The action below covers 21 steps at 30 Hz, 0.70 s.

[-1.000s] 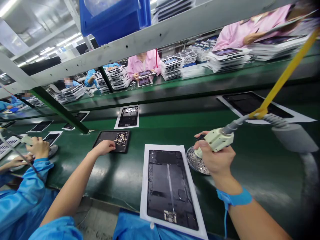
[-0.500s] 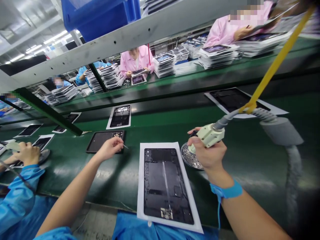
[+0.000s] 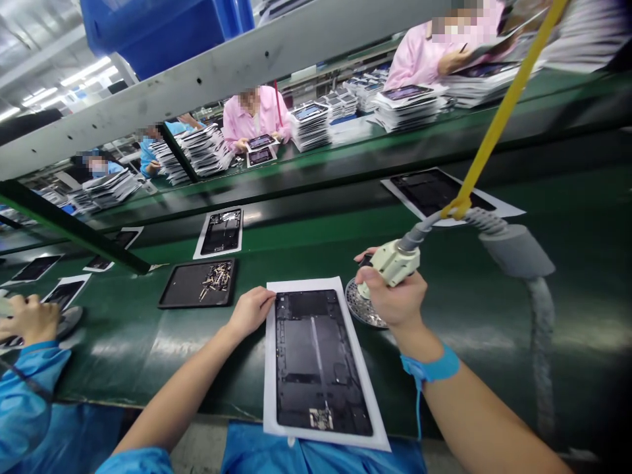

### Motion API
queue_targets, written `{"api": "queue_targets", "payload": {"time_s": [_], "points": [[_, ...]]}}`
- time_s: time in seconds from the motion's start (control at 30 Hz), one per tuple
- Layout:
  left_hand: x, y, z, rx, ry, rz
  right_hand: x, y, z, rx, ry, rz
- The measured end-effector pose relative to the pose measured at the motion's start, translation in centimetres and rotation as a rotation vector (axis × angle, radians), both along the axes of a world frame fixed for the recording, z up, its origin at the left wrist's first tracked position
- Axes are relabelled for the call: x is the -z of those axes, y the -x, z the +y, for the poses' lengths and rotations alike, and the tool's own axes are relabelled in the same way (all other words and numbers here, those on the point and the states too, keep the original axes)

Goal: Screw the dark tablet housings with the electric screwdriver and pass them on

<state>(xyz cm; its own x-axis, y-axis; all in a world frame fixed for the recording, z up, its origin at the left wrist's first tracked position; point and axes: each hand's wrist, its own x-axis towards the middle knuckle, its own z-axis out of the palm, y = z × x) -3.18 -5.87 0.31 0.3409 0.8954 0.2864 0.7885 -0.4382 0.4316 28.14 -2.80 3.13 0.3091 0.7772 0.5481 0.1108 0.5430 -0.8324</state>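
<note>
My left hand (image 3: 253,311) is pinched closed at the upper left corner of an opened black tablet housing (image 3: 316,355); whatever sits between its fingertips is too small or hidden. The housing lies on a white sheet (image 3: 363,401) that overhangs the bench's near edge, over my lap. In my right hand (image 3: 402,299) is a pale green corded electric screwdriver (image 3: 395,263), its tip hidden, over a round perforated metal dish (image 3: 363,306). Left of my left hand, a black tray (image 3: 180,286) contains a heap of small metallic and black parts (image 3: 216,280).
A yellow strap (image 3: 498,125) holds up the tool's grey cable (image 3: 518,250). Other tablet housings on sheets lie beyond, one behind the tray (image 3: 222,232) and one at right (image 3: 429,187). A co-worker's hand (image 3: 32,319) works at left. A green post (image 3: 74,227) slants across the left side.
My left hand left the parts tray with a small thin piece between its fingers and moved right to the housing's corner. My right hand stays over the dish with the screwdriver. The view shifted right.
</note>
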Motion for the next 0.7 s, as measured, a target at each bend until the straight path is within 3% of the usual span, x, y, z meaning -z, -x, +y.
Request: {"api": "queue_targets", "payload": {"time_s": [0.13,0.33,0.53,0.7], "points": [[0.3,0.0,0.2,0.086,-0.138,0.225,0.1,0.0,0.1,0.004,-0.013,-0.005],[-0.9,-0.1,0.2,0.187,-0.171,0.414,0.1,-0.1,0.0,0.016,0.005,-0.019],[-1.7,0.1,-0.8,0.196,-0.112,0.436,-0.2,-0.1,-0.1,-0.008,-0.002,0.014],[-1.0,0.3,0.9,0.066,-0.038,0.167,-0.5,0.0,-0.3,-0.030,-0.014,0.055]]}}
